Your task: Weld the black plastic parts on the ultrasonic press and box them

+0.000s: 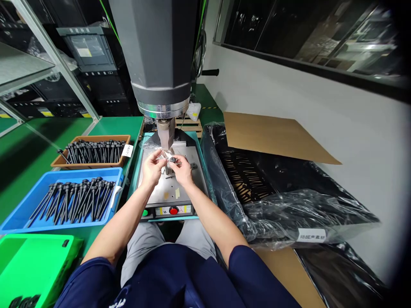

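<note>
My right hand [182, 170] pinches a small round black part [172, 159] between thumb and fingers. Close beside it, the fingertips of my left hand [152, 167] are pressed together; what they hold, if anything, is too small to make out. Both hands are over the metal work plate [157, 194] of a bench machine, just below its metal tool head [165, 134]. Above that hangs the large grey machine housing [159, 51]. A red button [174, 210] and a green button [145, 212] sit on the plate's front edge.
At the left stand an orange tray [123, 159] and a blue tray [13, 214], both with many black stemmed parts, and a green bin [35, 261]. A plastic-lined box [221, 188] at the right holds thin dark pieces, with a cardboard sheet [272, 137] over it.
</note>
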### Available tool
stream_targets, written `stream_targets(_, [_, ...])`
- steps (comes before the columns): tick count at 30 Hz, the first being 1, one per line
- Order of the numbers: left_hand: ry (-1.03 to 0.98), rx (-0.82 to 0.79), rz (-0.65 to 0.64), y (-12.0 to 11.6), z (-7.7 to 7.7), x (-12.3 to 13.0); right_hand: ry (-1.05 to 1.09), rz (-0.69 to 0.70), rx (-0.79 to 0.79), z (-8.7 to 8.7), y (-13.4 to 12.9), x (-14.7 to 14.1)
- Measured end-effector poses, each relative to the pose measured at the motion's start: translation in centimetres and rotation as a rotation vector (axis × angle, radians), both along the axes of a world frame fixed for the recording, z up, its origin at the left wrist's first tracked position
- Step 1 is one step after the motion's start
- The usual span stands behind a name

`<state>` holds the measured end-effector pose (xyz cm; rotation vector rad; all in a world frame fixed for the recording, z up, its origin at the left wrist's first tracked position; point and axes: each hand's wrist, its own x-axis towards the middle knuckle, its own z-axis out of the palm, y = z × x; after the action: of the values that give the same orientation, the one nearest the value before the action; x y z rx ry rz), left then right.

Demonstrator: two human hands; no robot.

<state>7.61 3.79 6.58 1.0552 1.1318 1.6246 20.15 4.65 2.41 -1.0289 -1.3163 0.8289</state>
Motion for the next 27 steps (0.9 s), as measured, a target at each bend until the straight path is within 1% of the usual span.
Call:
stream_targets(2, [-0.021,0.017,-0.004,0.1,0.2,0.2,-0.026,-0.048,0.066,0.2,0.4,0.0])
stream_targets(4, [-0.046,0.021,0.001,0.3,0.4,0.3,-0.037,-0.077,0.092,0.4,0.8,-0.1])
stream_targets(7, [-0.062,0.011,0.005,0.5,0.7,0.3,-0.050,-0.061,0.102,0.5,1.8,-0.6])
stream_targets(11, [-0.051,0.021,0.008,0.6,0.7,-0.1,-0.063,-0.024,0.058,0.4,3.6,-1.5])
stream_targets(14, [-0.021,0.032,0.002,0.6,0.5,-0.5,-0.018,-0.003,0.010,0.6,4.6,-2.0])
stream_targets(18, [0.023,0.022,-0.004,0.4,0.0,-1.0,0.009,0.045,-0.018,1.1,4.8,-1.7])
stream_targets(20, [0.036,0.018,-0.004,0.2,-0.2,-1.0,-0.012,0.072,0.025,1.4,4.7,-1.3])
stream_targets(22, [0.045,0.015,-0.004,0.1,-0.2,-1.1,-0.051,0.093,0.101,1.7,4.6,-1.0])
stream_targets(24, [0.051,0.014,-0.005,0.0,-0.3,-1.1,-0.094,0.090,0.134,1.8,4.8,-0.8])
stream_targets(27, [0.054,0.019,-0.014,0.0,-0.5,-1.2,-0.131,0.062,0.088,1.9,5.2,-0.8])
